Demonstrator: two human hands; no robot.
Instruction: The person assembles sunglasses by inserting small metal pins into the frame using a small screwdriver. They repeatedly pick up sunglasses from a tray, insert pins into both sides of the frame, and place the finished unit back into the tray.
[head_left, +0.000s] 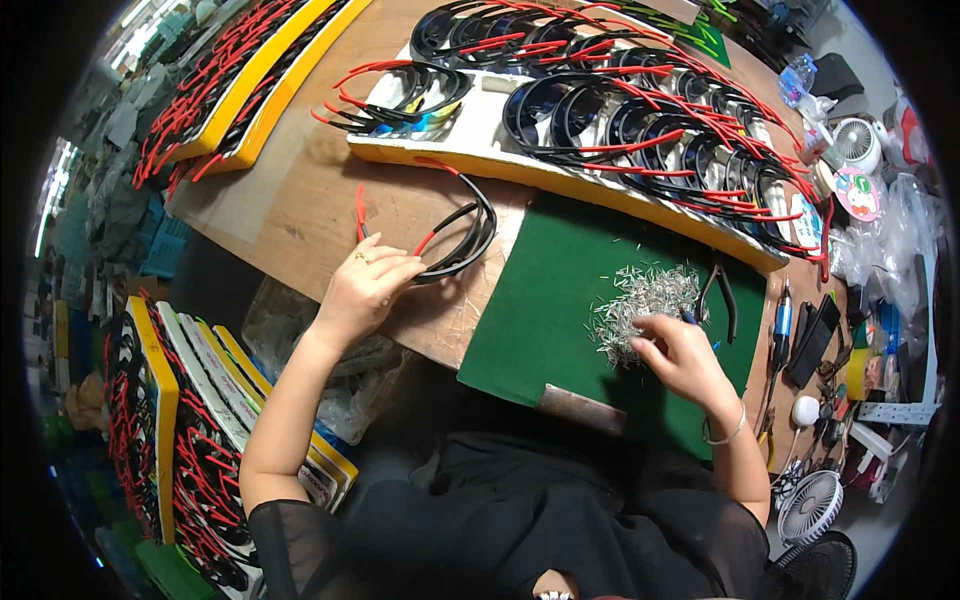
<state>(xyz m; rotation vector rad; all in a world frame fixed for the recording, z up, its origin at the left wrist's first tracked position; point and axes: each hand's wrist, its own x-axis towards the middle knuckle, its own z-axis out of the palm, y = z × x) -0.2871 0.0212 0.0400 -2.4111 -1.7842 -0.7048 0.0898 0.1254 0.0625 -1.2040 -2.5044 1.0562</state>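
On the wooden table, my left hand [370, 285] is closed on a pair of glasses [484, 225] with dark frames and red-tipped arms. My fingers lie over one arm, and the frame curves away to the right. At the near right edge of a pile of thin silvery metal pins [650, 300], my right hand [685, 362] has its thumb and fingers drawn together. Whatever is between those fingertips is too small to make out. The pile is spread on a green mat [540, 290]. Beside it lie dark-handled pliers [718, 300].
Behind the mat stands a long white foam tray [485, 112] with a yellow side, holding several similar glasses. More filled trays [262, 75] stand far left and, lower, at my left side [152, 400]. A blue screwdriver [783, 320] and a small white fan [810, 508] are at right.
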